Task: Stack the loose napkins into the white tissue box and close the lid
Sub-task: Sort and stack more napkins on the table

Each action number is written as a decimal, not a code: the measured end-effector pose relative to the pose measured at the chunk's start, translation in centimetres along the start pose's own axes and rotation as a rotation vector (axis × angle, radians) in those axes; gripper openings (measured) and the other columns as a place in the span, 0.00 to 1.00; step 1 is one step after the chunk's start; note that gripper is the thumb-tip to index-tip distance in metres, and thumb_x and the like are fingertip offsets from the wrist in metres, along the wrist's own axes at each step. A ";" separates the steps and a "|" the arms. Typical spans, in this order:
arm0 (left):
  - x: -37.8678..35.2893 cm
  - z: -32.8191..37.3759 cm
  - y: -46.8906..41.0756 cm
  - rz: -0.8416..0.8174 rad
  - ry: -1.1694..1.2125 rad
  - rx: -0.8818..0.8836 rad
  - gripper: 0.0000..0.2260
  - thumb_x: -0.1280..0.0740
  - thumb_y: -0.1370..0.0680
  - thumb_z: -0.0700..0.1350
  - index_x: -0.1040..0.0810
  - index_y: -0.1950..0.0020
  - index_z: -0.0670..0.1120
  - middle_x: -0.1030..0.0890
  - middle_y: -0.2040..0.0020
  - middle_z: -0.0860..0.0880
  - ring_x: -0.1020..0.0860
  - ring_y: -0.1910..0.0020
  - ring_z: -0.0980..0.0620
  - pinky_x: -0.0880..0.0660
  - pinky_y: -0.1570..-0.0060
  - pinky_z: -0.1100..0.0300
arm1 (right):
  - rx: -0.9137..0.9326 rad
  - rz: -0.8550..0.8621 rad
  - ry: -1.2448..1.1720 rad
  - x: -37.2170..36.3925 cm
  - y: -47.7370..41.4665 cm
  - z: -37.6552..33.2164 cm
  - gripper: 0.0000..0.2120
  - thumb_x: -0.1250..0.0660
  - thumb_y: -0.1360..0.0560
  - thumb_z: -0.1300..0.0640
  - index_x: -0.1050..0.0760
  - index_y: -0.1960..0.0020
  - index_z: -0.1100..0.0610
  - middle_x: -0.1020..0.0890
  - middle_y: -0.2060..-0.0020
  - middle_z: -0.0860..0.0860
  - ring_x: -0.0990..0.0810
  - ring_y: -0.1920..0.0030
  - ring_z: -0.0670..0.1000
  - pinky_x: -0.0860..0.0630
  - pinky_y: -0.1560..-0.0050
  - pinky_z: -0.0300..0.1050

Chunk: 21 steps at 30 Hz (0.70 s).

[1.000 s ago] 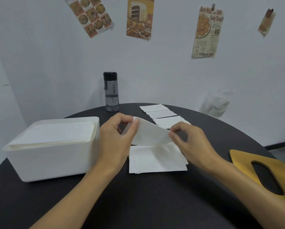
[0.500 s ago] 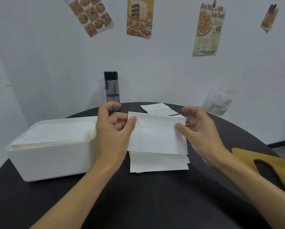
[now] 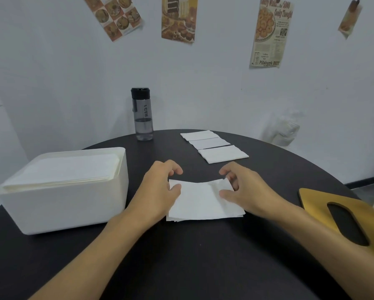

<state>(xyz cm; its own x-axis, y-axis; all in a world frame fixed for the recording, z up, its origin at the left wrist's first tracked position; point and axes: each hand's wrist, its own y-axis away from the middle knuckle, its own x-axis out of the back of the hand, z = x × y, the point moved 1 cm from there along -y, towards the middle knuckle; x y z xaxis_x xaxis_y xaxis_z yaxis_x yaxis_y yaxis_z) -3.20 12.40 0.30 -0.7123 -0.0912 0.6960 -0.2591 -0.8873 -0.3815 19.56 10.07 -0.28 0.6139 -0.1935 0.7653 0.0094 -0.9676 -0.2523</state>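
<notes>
On the table (image 3: 203,267), the tissue box (image 3: 73,213) stands at the left, with napkins (image 3: 62,172) in it. The napkin stack (image 3: 203,204) lies right of it, between the left hand (image 3: 160,191) and the right hand (image 3: 246,191). A napkin row (image 3: 214,146) lies behind the stack, the bottle (image 3: 142,118) left of that row, and the lid (image 3: 324,206) at the right edge.

lid (image 3: 316,202): cut by right edge
posters (image 3: 178,20): tops cut off
stack (image 3: 203,204): sheet count too fine to tell
</notes>
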 end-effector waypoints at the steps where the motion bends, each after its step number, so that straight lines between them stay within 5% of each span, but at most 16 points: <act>1: -0.1 -0.1 0.0 -0.019 -0.037 -0.022 0.11 0.32 0.20 0.41 0.26 0.44 0.56 0.30 0.45 0.55 0.28 0.60 0.60 0.31 0.57 0.74 | 0.007 -0.025 0.040 0.0 0.0 0.1 0.16 0.28 0.25 0.55 0.28 0.39 0.49 0.26 0.55 0.46 0.27 0.61 0.44 0.31 0.62 0.32; 4: -0.3 0.0 0.2 -0.076 -0.141 -0.095 0.10 0.34 0.19 0.50 0.25 0.38 0.58 0.32 0.38 0.59 0.32 0.42 0.60 0.35 0.39 0.65 | 0.015 -0.071 0.110 0.5 -0.4 0.4 0.12 0.28 0.26 0.52 0.26 0.44 0.48 0.26 0.51 0.46 0.26 0.58 0.44 0.33 0.61 0.31; 7: -0.7 0.3 0.5 -0.232 -0.220 -0.137 0.13 0.38 0.19 0.57 0.24 0.35 0.61 0.31 0.34 0.61 0.32 0.35 0.58 0.38 0.31 0.55 | 0.000 0.001 0.095 1.0 -2.3 1.1 0.06 0.29 0.25 0.53 0.23 0.50 0.50 0.22 0.53 0.44 0.24 0.56 0.41 0.33 0.60 0.27; 15: -1.1 0.0 0.2 -0.351 -0.288 -0.135 0.14 0.40 0.20 0.62 0.25 0.35 0.64 0.31 0.35 0.64 0.33 0.37 0.60 0.39 0.32 0.56 | 0.023 0.049 0.044 -0.2 -10.5 4.2 0.13 0.29 0.24 0.54 0.19 0.42 0.57 0.19 0.44 0.45 0.24 0.38 0.46 0.34 0.41 0.35; 21: -1.0 -0.4 -0.1 -0.357 -0.304 -0.140 0.15 0.40 0.21 0.64 0.26 0.35 0.66 0.32 0.36 0.66 0.35 0.38 0.62 0.40 0.33 0.58 | -0.007 0.001 0.048 -1.6 -13.8 5.3 0.14 0.27 0.26 0.47 0.17 0.45 0.55 0.18 0.45 0.43 0.27 0.43 0.41 0.35 0.49 0.32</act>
<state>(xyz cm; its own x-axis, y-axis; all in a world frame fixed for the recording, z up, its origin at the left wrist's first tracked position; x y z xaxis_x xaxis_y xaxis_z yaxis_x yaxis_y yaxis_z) -2.71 12.79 -0.55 -0.3454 0.0612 0.9365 -0.5527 -0.8197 -0.1503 22.61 24.58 -1.22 0.5750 -0.2017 0.7929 0.0035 -0.9685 -0.2489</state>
